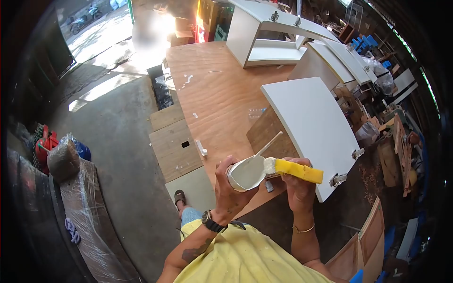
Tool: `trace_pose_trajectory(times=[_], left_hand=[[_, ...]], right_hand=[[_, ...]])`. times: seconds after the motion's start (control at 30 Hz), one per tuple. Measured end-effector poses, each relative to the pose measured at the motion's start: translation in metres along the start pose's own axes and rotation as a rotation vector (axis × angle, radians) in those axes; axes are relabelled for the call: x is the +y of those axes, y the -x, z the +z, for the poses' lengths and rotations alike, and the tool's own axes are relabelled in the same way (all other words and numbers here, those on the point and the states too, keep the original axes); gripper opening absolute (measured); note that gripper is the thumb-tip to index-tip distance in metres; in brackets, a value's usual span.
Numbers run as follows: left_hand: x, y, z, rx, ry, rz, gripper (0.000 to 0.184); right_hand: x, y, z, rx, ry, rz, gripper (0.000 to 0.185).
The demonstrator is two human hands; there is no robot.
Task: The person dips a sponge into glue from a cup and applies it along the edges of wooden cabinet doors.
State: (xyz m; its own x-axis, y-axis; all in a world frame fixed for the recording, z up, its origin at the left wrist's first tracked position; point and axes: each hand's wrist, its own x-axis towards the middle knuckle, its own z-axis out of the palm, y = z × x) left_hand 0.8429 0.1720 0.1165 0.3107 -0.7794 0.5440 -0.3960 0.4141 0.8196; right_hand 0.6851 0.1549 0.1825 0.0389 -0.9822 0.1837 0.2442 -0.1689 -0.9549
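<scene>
My left hand [225, 189] is wrapped round a white container [247, 173] with a pale coating inside. A thin stick [270, 143] leans out over its far rim. My right hand [300, 192] grips a yellow sponge [298, 170] from below. White stuff covers the sponge's left end, which is at the container's right rim; whether they touch I cannot tell. Beyond my right hand lies a white door panel [314, 122] with metal hinges [338, 180] along its near right edge, resting on a wooden support [270, 134].
A plywood tabletop [207, 89] carries a white cabinet frame [243, 37] at the back. More white panels [332, 61] stand right of it. Wooden scraps [401, 155] crowd the right side. A plastic-wrapped long piece [92, 217] lies to the left.
</scene>
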Motion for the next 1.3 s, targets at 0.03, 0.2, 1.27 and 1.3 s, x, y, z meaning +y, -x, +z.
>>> trace_pose_trajectory(times=[0.03,0.2,1.27,1.3], left_hand=[[-0.005,-0.004,-0.004,-0.018,0.026,-0.012,0.085],[-0.037,-0.026,-0.039,-0.103,0.123,-0.046,0.085],[-0.15,-0.168,-0.043,-0.514,0.308,0.027,0.088],[-0.154,-0.17,-0.041,-0.537,0.241,-0.006,0.088]], right_hand=[[0.001,0.001,0.003,0.021,0.0,-0.008,0.024],[0.025,-0.006,0.06,0.088,0.156,-0.095,0.023],[0.069,-0.026,0.114,0.546,-0.742,-0.1,0.037],[0.07,-0.023,0.107,0.562,-0.769,-0.112,0.036]])
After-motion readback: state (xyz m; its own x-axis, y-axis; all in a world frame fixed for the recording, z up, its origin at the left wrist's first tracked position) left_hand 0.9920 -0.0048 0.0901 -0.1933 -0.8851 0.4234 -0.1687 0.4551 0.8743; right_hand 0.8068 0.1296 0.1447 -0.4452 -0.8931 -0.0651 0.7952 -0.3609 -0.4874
